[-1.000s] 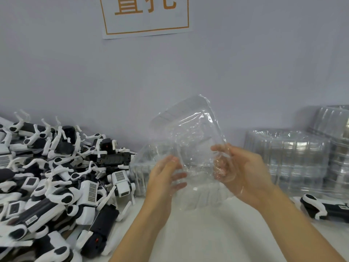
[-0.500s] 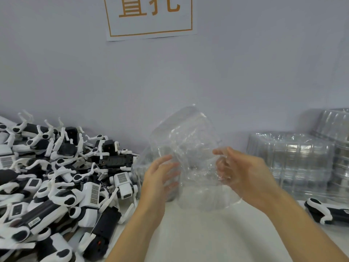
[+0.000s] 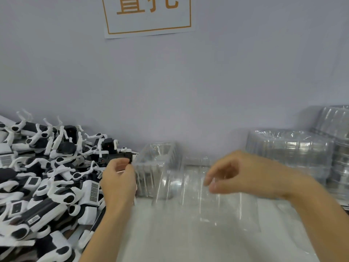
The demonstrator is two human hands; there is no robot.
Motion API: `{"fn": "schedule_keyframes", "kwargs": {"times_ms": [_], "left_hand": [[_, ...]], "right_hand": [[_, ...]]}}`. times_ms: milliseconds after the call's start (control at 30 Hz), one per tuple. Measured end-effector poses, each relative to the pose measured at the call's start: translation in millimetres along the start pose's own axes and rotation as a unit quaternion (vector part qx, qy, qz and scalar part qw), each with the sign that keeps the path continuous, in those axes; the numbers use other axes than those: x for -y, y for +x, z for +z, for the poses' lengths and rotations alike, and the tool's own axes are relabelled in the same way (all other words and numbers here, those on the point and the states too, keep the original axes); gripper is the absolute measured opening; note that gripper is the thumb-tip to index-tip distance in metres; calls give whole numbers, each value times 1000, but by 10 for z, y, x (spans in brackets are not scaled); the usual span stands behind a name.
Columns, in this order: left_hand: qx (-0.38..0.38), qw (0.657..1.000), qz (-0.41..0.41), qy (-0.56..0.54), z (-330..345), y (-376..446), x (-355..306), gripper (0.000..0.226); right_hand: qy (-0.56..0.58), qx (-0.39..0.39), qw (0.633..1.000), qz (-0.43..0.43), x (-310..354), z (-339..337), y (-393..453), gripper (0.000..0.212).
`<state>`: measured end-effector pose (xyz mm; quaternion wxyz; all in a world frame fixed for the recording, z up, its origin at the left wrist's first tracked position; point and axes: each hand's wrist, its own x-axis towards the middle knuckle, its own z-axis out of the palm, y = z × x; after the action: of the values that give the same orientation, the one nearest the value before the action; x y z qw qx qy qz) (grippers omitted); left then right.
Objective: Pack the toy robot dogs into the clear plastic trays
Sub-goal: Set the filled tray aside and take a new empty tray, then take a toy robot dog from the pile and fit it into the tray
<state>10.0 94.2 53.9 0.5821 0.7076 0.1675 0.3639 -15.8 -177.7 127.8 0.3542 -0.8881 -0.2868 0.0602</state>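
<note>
A clear plastic tray (image 3: 211, 203) lies motion-blurred on the white table (image 3: 188, 242) between my hands. My right hand (image 3: 238, 176) hovers just over its right part, fingers loosely curled, thumb and fingers apart, gripping nothing that I can see. My left hand (image 3: 119, 184) is left of the tray at the edge of the pile of black-and-white toy robot dogs (image 3: 56, 176). Its fingers are loosely curled with its back toward me, and nothing shows in it.
Another clear tray (image 3: 156, 161) stands by the wall behind the hands. Stacks of clear trays (image 3: 289, 150) fill the back right, a taller stack (image 3: 338, 140) at the far right. A paper sign (image 3: 149, 14) hangs on the grey wall.
The tray, held up in both hands before, has come down onto the table. My left hand let go and moved left to the dog pile. My right hand has released its grip.
</note>
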Motion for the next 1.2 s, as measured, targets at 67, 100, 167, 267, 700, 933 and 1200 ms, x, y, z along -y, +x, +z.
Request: {"fn": "schedule_keyframes", "kwargs": {"times_ms": [67, 100, 167, 267, 700, 933, 1200], "left_hand": [[8, 995, 8, 103, -29, 32, 79, 14], [26, 986, 7, 165, -38, 38, 109, 16], [65, 956, 7, 288, -48, 22, 141, 21], [89, 907, 26, 411, -46, -44, 146, 28], [59, 872, 80, 479, -80, -54, 285, 32], [51, 926, 99, 359, -103, 28, 311, 34], [26, 940, 115, 319, -114, 74, 283, 44]], "right_hand": [[-94, 36, 994, 39, 70, 123, 47, 16], [-119, 60, 989, 56, 101, 192, 71, 18], [-151, 106, 979, 89, 138, 327, 115, 21], [-196, 146, 960, 134, 135, 469, 165, 26], [-125, 36, 984, 120, -127, 413, 234, 24], [-163, 33, 978, 129, -281, 599, 330, 33], [-152, 20, 980, 128, -323, 566, 357, 27]]}}
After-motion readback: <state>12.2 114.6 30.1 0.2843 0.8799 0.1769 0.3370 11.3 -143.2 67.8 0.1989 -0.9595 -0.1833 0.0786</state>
